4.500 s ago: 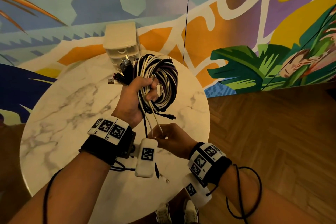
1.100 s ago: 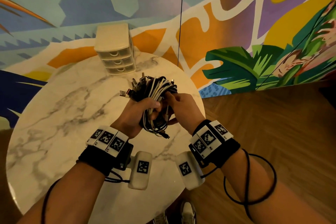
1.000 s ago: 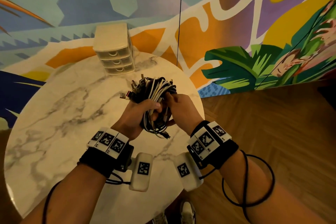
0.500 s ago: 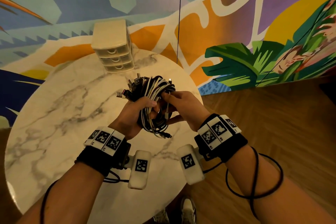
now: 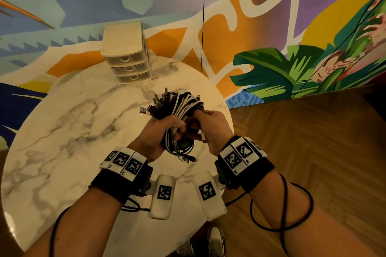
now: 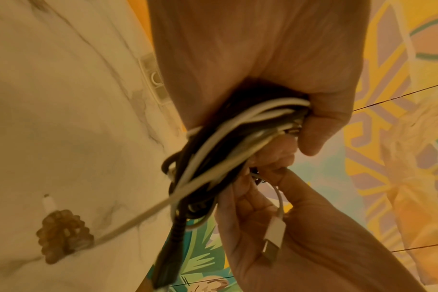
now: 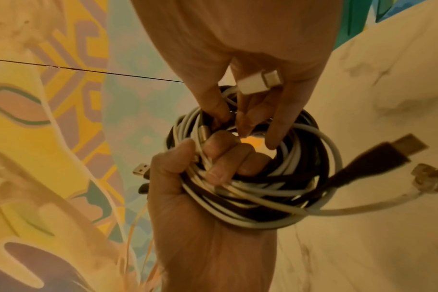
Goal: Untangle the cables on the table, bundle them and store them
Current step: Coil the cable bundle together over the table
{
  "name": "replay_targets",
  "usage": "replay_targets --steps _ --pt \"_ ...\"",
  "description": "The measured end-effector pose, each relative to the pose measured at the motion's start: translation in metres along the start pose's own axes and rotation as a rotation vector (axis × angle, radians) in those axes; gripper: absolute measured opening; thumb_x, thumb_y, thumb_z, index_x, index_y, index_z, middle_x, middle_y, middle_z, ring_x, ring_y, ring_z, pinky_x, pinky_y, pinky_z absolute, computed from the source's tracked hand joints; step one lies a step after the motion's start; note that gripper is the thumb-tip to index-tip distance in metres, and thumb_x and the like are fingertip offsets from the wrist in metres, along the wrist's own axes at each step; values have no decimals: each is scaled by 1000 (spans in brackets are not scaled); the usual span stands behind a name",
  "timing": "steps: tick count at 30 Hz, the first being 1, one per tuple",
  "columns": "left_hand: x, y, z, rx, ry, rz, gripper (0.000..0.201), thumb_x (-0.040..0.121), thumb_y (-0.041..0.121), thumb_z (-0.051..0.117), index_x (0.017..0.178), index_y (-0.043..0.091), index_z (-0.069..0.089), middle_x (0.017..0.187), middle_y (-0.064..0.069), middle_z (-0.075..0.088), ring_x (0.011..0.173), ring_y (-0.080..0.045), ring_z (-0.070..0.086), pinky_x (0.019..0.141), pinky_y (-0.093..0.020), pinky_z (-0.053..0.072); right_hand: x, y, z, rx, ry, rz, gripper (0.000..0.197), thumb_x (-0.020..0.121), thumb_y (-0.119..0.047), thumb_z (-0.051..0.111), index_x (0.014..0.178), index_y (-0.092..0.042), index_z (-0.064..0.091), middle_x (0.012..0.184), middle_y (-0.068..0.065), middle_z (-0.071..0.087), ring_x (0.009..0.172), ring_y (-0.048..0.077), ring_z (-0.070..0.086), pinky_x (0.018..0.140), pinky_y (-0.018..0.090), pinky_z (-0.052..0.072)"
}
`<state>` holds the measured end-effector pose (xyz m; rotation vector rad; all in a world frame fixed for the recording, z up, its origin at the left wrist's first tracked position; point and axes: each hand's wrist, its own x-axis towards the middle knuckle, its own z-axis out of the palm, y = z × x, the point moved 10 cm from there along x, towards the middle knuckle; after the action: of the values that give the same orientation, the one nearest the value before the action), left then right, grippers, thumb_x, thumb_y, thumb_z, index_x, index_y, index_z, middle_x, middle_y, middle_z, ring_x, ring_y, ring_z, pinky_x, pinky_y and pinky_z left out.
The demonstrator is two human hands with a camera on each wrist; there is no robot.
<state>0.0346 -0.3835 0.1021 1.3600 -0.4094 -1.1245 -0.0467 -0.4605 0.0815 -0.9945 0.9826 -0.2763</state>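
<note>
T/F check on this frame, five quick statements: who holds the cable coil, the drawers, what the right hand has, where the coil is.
1. The left hand grips the cable bundle. True.
2. The drawer unit has a drawer pulled open. False: all three drawers look closed.
3. The right hand has a white connector lying against its palm. True.
4. The bundle lies flat on the marble table. False: both hands hold it above the tabletop.
5. The bundle is only white cables. False: black and white cables are coiled together.
</note>
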Motion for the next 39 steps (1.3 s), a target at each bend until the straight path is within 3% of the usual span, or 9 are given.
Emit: replay_targets --steps 5,10,14,17,22,26,30,33,39 --pt "1 -1 -1 29 8 -20 32 66 11 58 97 1 57 66 -7 55 58 -18 47 57 -30 40 2 -1 -1 -164 -10 -33 18 91 -9 55 95 4 66 81 18 69 64 23 68 68 35 60" --pt "-1 -13 -3 -35 13 -87 43 69 12 61 111 3 62 112 -30 60 103 -47 56 97 -55 44 6 -15 -4 -418 93 -209 17 82 -15 58 76 -3 69 76 20 70 72 35 68 67 51 58" --pt "1 -13 -3 -48 14 -96 21 82 4 59 101 9 65 88 -9 67 84 -24 63 72 -33 56 3 -26 2 -591 88 -333 28 79 -24 60 74 2 66 70 22 66 66 38 65 59 48 54" --pt "3 -11 -5 -41 45 -80 22 81 5 58 102 6 63 92 -14 62 87 -28 59 81 -40 52 -1 -26 16 -690 31 -411 32 88 -26 48 74 1 59 70 20 63 61 31 57 55 39 45" --pt "1 -5 -12 -81 39 -26 24 87 0 46 97 10 66 83 -7 69 76 -20 66 71 -32 55 -5 -25 28 -814 -72 -414 33 96 -28 28 82 -7 50 81 15 52 77 28 50 77 44 46" --pt "-1 -10 -24 -162 33 -34 20 75 10 51 93 7 60 64 0 54 49 -10 42 52 -22 41 -3 -29 33 -771 -163 -425 39 96 -21 36 84 9 56 76 28 55 67 35 50 68 51 51" --pt "-5 -9 -24 -250 -35 -31 22 73 12 47 91 7 58 75 -5 49 46 -10 38 52 -24 38 -6 -41 26 -725 -67 -599 11 92 -20 57 87 -13 64 67 -7 59 64 13 57 63 30 50" --pt "-8 -11 -24 -278 -62 -48 17 72 12 47 85 7 57 74 -5 49 45 -10 38 52 -24 38 -16 -52 21 -612 34 -760 8 87 -21 65 94 -22 61 78 -8 61 68 4 56 60 11 40" --pt "-9 -8 -26 -335 -82 -41 19 71 12 47 88 7 54 66 -3 51 43 -10 40 52 -23 40 -41 -61 49 -756 -96 -1113 23 87 -17 62 109 -20 70 92 -2 57 80 14 56 65 32 49"
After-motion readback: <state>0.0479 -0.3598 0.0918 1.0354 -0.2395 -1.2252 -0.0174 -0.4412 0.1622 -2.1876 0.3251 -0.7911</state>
